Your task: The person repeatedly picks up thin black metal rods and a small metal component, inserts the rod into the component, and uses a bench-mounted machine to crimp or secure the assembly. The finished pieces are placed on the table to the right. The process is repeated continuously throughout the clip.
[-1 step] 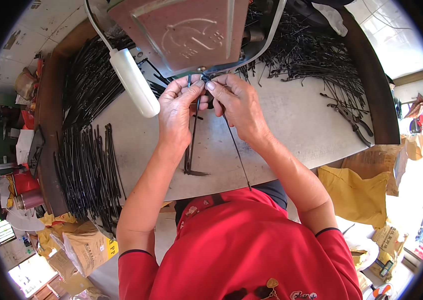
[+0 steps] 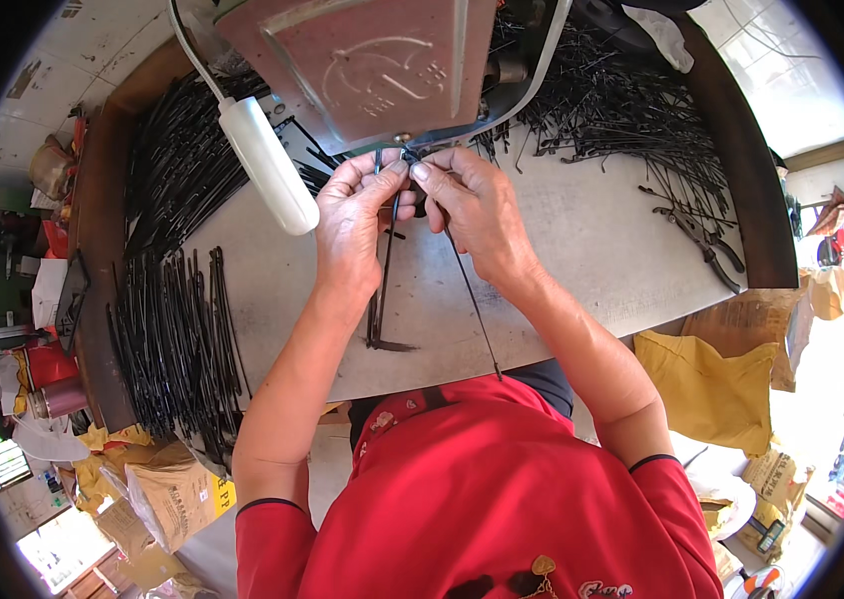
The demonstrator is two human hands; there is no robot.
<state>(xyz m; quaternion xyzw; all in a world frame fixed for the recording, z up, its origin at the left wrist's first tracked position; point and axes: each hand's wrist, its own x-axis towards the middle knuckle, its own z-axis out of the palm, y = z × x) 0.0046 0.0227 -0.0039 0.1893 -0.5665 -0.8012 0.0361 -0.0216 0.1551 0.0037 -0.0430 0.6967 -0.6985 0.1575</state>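
My left hand (image 2: 350, 222) and my right hand (image 2: 485, 215) meet below the front edge of a machine with a dull red metal cover (image 2: 372, 70). The left thumb and fingers are closed on a thin black strip (image 2: 385, 290), whose doubled length hangs toward me and ends in a bend on the table. My right hand pinches another slender black strip (image 2: 473, 295), its tail running down to the table's near edge. Between the fingertips the strips' ends are partly hidden, so I cannot tell whether they are joined.
Long black strips lie in a pile (image 2: 177, 170) at the far left and a bundle (image 2: 177, 339) nearer me. A tangled heap (image 2: 631, 110) covers the far right. Pliers (image 2: 703, 245) rest at the table's right. A white lamp (image 2: 267, 165) hangs beside my left hand.
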